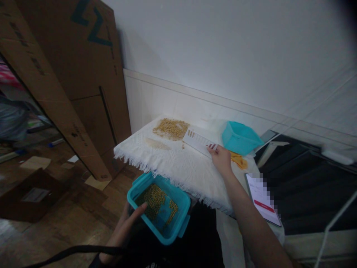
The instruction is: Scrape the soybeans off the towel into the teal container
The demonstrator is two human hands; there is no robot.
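Observation:
My left hand [134, 217] grips the rim of a teal plastic container [184, 203], thumb over the edge. Soybeans [153, 197] cover part of its bottom. The container is below the fringed front edge of a white cloth [178, 158] on a table. My right hand [221, 158] pinches one end of a flat white printed card [198, 140]. The card's far end touches the right side of a spread pile of soybeans [172, 128] on the cloth. In front of that pile is a small pale heap of fine grains [156, 144].
A second teal container [241, 137] stands at the table's back right, with a yellow cloth [239, 160] beside it. A tablet or phone [262, 201] lies at the right edge. Large cardboard boxes [92, 74] rise on the left; a white wall is behind.

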